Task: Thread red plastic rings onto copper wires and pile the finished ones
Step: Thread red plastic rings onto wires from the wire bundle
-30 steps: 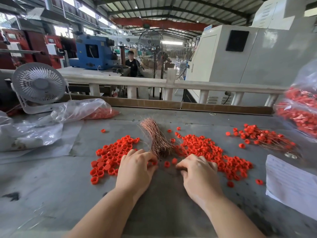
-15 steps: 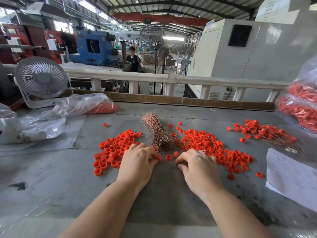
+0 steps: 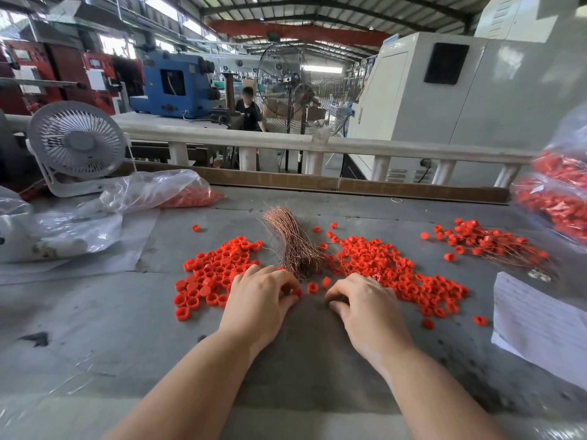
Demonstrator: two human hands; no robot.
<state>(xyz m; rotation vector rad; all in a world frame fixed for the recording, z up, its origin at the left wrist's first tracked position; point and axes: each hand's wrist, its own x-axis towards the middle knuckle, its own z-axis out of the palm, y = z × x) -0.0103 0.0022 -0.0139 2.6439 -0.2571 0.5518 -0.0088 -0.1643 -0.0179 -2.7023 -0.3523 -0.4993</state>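
Both hands lie knuckles-up just on my side of the copper wire bundle (image 3: 293,246): my left hand (image 3: 259,304) curls its fingertips around a red ring (image 3: 297,292) at the bundle's near end, while my right hand (image 3: 365,308) has its fingers tucked under, and whether they pinch a wire I cannot tell. Loose rings lie left of the bundle (image 3: 216,274) and, more thickly, right of it (image 3: 394,271); the finished pile (image 3: 489,244), wires trailing, sits well to the bundle's right. I judge the rings light, rigid and prone to roll, best pinched across the rim; the wires look thin and easily bent, best held close to the tip being threaded. A clear bag of red rings (image 3: 187,195) lies beyond and left of the bundle; bags of red pieces (image 3: 559,198), seemingly finished ones, stand far to its right
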